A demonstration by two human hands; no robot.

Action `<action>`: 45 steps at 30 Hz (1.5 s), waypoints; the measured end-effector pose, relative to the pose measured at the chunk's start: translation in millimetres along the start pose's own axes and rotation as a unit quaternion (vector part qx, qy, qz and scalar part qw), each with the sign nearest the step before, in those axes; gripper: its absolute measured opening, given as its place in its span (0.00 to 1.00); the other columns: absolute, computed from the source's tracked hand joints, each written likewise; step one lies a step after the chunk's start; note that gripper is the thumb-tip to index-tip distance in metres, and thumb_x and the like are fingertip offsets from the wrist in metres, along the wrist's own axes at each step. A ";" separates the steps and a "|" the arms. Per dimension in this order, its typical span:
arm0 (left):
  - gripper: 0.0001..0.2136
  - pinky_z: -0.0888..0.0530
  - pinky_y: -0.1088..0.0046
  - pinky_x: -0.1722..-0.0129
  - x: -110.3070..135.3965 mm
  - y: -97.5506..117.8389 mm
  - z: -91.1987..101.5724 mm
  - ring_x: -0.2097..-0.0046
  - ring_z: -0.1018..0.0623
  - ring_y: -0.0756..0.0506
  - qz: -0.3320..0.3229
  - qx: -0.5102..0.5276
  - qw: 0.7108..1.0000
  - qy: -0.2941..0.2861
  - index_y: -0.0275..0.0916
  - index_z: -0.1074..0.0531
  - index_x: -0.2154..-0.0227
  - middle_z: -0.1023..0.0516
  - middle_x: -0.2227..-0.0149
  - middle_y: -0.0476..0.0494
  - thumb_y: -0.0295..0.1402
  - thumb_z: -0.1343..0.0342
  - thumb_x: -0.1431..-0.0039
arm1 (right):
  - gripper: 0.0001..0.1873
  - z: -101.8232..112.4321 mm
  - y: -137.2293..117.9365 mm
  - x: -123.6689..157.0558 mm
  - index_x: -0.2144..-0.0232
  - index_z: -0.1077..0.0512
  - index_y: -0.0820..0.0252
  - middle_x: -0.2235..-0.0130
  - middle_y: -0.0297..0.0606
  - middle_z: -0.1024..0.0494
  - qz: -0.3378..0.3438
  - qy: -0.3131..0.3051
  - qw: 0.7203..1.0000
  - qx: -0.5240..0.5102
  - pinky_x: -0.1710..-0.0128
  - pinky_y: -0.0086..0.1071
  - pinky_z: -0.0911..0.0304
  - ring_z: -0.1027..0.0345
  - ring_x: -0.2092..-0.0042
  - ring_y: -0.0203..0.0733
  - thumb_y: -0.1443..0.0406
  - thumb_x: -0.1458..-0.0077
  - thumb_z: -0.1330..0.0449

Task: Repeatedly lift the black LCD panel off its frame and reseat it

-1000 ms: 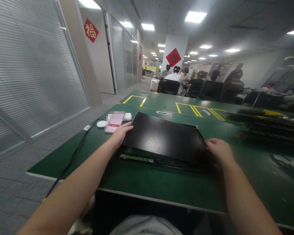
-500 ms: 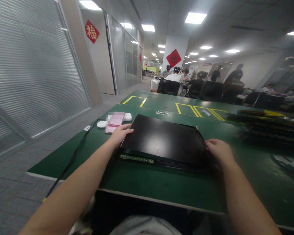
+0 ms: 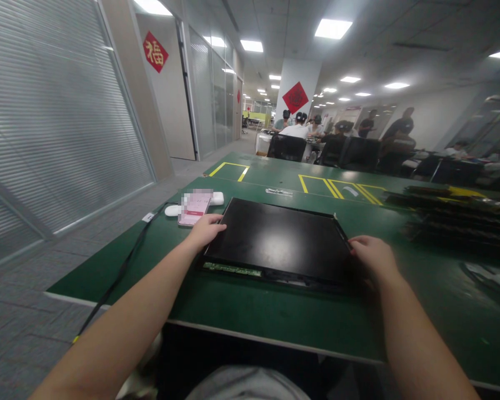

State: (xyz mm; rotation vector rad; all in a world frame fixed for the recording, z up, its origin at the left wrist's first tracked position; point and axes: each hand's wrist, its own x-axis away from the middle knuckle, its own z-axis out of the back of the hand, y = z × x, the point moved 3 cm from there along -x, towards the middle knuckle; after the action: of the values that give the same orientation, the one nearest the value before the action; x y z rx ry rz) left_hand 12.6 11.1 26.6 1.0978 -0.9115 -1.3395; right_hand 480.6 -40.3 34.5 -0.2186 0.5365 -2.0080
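Observation:
A black LCD panel lies almost flat over a dark frame on the green table, in front of me. Along the near side shows a strip of green circuit board. My left hand is closed on the panel's left edge, thumb on top and the other fingers partly hidden. At the opposite edge, my right hand pinches the side near a raised dark rim; some of its fingertips are out of sight.
Left of the panel, a phone rests on a white object. A black strap hangs over the table's left edge. Dark panels are stacked at the right. Yellow tape marks the far tabletop. Several people sit beyond.
The panel has come down flatter, its far edge and near edge both lower. More of the circuit board strip shows clearly. Both hands keep their places at the sides.

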 end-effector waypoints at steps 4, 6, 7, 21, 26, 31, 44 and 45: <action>0.06 0.29 0.60 0.54 -1.1 -0.2 -0.7 0.59 0.22 0.35 -0.016 -0.023 1.000 -0.003 0.41 0.20 0.76 0.18 0.68 0.42 0.31 0.38 0.62 | 0.17 0.5 -1.2 0.7 0.63 0.19 0.54 0.67 0.39 0.18 -0.009 -0.007 1.000 -0.011 0.68 0.34 0.38 0.26 0.64 0.47 0.60 0.52 0.44; 0.05 0.29 0.60 0.54 -1.9 -0.8 -1.2 0.59 0.22 0.34 -0.018 -0.027 0.999 -0.006 0.42 0.21 0.77 0.19 0.70 0.43 0.30 0.38 0.63 | 0.17 0.7 -1.6 1.0 0.63 0.19 0.54 0.68 0.39 0.18 -0.008 -0.005 1.000 -0.012 0.68 0.34 0.38 0.26 0.64 0.47 0.60 0.52 0.45; 0.05 0.29 0.60 0.53 -2.2 -1.2 -1.4 0.58 0.22 0.34 -0.018 -0.030 0.999 -0.007 0.42 0.21 0.78 0.19 0.70 0.44 0.29 0.38 0.63 | 0.17 0.8 -1.6 1.0 0.64 0.19 0.54 0.68 0.39 0.18 -0.007 -0.004 1.000 -0.013 0.69 0.34 0.38 0.26 0.64 0.47 0.60 0.52 0.45; 0.03 0.33 0.57 0.43 -9.3 -8.1 -1.2 0.49 0.24 0.30 -0.056 -0.102 0.993 0.030 0.42 0.24 0.80 0.20 0.62 0.39 0.29 0.37 0.63 | 0.18 0.6 -1.4 1.0 0.63 0.19 0.54 0.68 0.38 0.18 -0.012 0.000 0.999 -0.029 0.67 0.34 0.38 0.26 0.64 0.47 0.61 0.52 0.45; 0.08 0.38 0.57 0.38 -12.8 -16.6 -0.8 0.44 0.28 0.31 -0.039 -0.120 0.991 0.033 0.39 0.22 0.74 0.22 0.56 0.35 0.32 0.38 0.61 | 0.18 0.5 -0.6 1.0 0.62 0.19 0.55 0.69 0.38 0.18 -0.017 0.001 0.999 -0.037 0.67 0.34 0.39 0.26 0.63 0.47 0.60 0.52 0.45; 0.10 0.39 0.60 0.37 -14.2 -21.9 -1.7 0.43 0.29 0.32 -0.038 -0.137 0.990 0.026 0.38 0.21 0.71 0.25 0.53 0.35 0.34 0.38 0.60 | 0.18 0.5 -1.0 2.0 0.63 0.19 0.56 0.69 0.39 0.18 -0.017 0.003 0.999 -0.038 0.68 0.35 0.39 0.26 0.63 0.48 0.61 0.52 0.44; 0.19 0.40 0.63 0.35 -13.6 -25.2 -5.5 0.39 0.32 0.36 -0.030 -0.303 0.953 -0.012 0.36 0.22 0.55 0.32 0.44 0.36 0.37 0.45 0.48 | 0.17 -0.9 1.5 -0.8 0.64 0.19 0.55 0.69 0.39 0.19 -0.003 0.009 0.999 -0.034 0.67 0.35 0.40 0.27 0.62 0.49 0.58 0.53 0.44; 0.19 0.40 0.63 0.35 -13.8 -25.8 -5.6 0.39 0.32 0.36 -0.029 -0.303 0.952 -0.012 0.36 0.23 0.55 0.32 0.44 0.36 0.37 0.45 0.48 | 0.17 -0.9 1.5 -0.8 0.64 0.19 0.55 0.69 0.39 0.19 -0.005 0.008 0.999 -0.036 0.67 0.35 0.40 0.27 0.63 0.48 0.58 0.53 0.44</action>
State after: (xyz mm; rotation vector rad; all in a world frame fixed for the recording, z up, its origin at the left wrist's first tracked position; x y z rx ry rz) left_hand 10.1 27.2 1.7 0.6317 -0.4295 -1.5444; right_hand 481.8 -39.9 33.1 -0.2501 0.6196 -2.0039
